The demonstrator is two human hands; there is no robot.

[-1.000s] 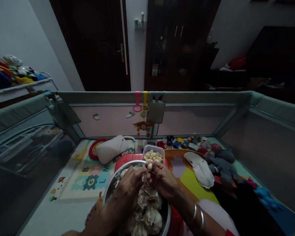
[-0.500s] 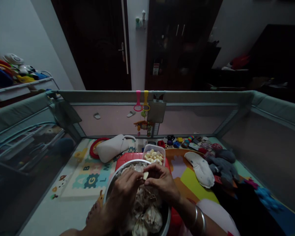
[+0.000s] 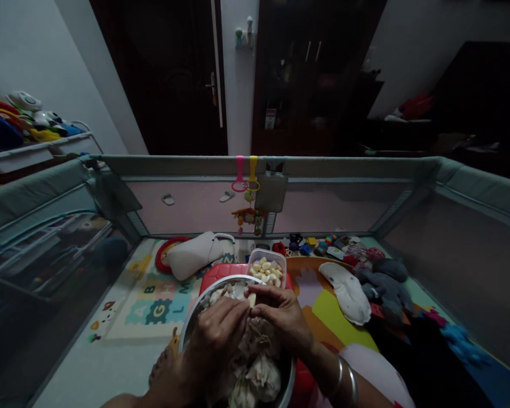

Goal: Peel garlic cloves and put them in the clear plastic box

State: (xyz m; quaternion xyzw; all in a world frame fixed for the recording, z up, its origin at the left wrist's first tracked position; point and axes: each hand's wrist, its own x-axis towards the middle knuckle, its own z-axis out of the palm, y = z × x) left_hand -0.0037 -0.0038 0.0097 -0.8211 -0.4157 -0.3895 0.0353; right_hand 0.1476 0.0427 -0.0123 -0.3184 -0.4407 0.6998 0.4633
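Note:
My left hand (image 3: 215, 340) and my right hand (image 3: 280, 317) meet over a steel bowl (image 3: 193, 317) full of garlic bulbs and papery skins (image 3: 259, 368). Both hands pinch one pale garlic clove (image 3: 252, 299) between their fingertips. Just beyond the bowl a clear plastic box (image 3: 267, 271) holds several peeled cloves. The bowl and the box rest on a red stool or tray (image 3: 215, 275). Two metal bangles (image 3: 344, 379) circle my right wrist.
I sit inside a playpen with grey mesh walls (image 3: 323, 209). An alphabet play mat (image 3: 157, 303) lies to the left, with a white bag (image 3: 193, 255) on it. Toys and a grey plush (image 3: 382, 283) lie to the right. My bare foot (image 3: 164, 362) is beside the bowl.
The hands dropped slightly from near the plastic box back over the bowl, and the clove has been turned between the fingertips.

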